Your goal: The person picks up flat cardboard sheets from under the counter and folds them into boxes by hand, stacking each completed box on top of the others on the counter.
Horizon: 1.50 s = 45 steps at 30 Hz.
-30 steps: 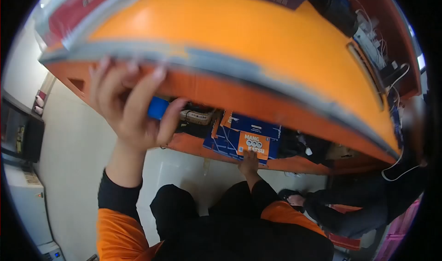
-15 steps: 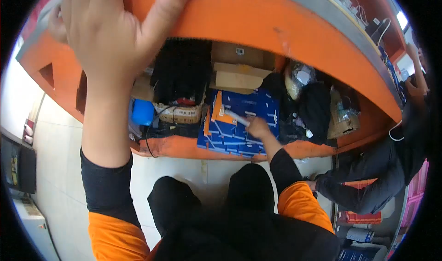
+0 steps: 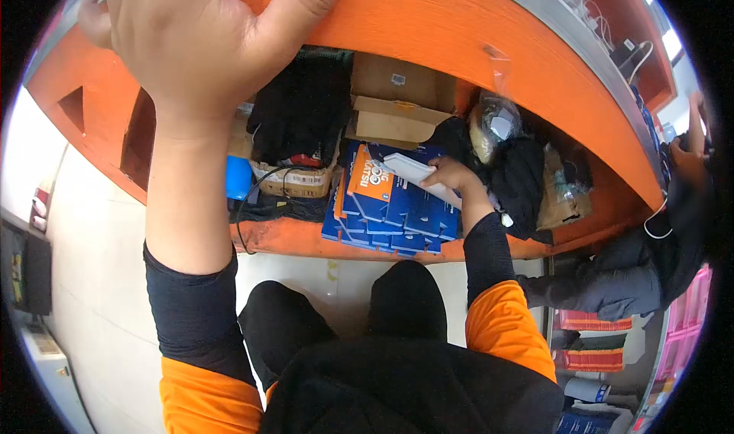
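My left hand [image 3: 199,48] lies on the orange counter [image 3: 428,21], its thumb stretched out away from the fingers; some fingertips are cut off at the frame's top. My right hand [image 3: 456,176] reaches into the shelf opening below. Its fingers and thumb grip a flat carton [image 3: 409,169] with a white side showing, tilted above the pile. Underneath lies a stack of flat blue cartons [image 3: 390,231], uneven at the edges. Orange panels with white "KATSU" lettering [image 3: 367,182] show on its left side. The carton's far side is hidden.
Left of the stack are a cardboard box [image 3: 306,182] with black cloth [image 3: 302,105] and a blue object [image 3: 238,178]. An open brown box [image 3: 401,120] stands behind. Plastic-wrapped items [image 3: 495,128] and black bags sit right. A person [image 3: 642,258] in dark clothes is at far right.
My right hand has moved up and to the right, and the carton in it is lifted and tilted, showing more of its white side. My left hand stays on the counter.
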### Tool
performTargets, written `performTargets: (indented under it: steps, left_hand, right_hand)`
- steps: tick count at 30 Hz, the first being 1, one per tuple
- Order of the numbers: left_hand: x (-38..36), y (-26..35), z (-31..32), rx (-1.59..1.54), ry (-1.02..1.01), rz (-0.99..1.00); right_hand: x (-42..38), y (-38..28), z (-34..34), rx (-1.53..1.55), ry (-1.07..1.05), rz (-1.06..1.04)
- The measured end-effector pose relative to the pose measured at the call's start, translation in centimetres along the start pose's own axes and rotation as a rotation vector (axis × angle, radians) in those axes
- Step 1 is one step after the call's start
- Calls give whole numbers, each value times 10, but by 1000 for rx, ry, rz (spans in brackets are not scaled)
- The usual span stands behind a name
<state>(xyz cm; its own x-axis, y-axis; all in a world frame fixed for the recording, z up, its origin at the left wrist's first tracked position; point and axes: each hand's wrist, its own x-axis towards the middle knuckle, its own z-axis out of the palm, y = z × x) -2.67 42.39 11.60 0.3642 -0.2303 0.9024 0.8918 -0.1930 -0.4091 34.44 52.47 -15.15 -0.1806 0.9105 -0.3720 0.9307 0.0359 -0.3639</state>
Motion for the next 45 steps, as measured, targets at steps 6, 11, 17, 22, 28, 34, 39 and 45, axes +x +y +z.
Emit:
performTargets:
  steps: [6,11,17,22,28,34,39,45]
  left_hand:
    - [-12,-12,21,-10,134,6]
    - [-12,-10,19,-74,60,-63]
    - [-5,-4,7,-68,7,-108]
    - [-44,9,-26,-463,-31,-272]
    - [-268,141,-116,-1040,-590,-1336]
    - [-282,195,-174,-1500,-938,-2480]
    - [-299,189,-199,-1519,-911,-2616]
    - [-295,196,-223,-1165,-1163,-2563]
  right_hand:
    - [-18,-24,-33,19,120,-128]
    - [-98,-41,-63,175,253,-181]
    - [-182,-38,-63,300,472,-256]
    - [-229,-11,-40,685,556,-221]
    - [-238,30,21,1333,555,-272]
    - [-210,25,72,1523,414,1]
    - [-196,39,113,1580,214,269]
    - [-195,45,143,1599,33,267]
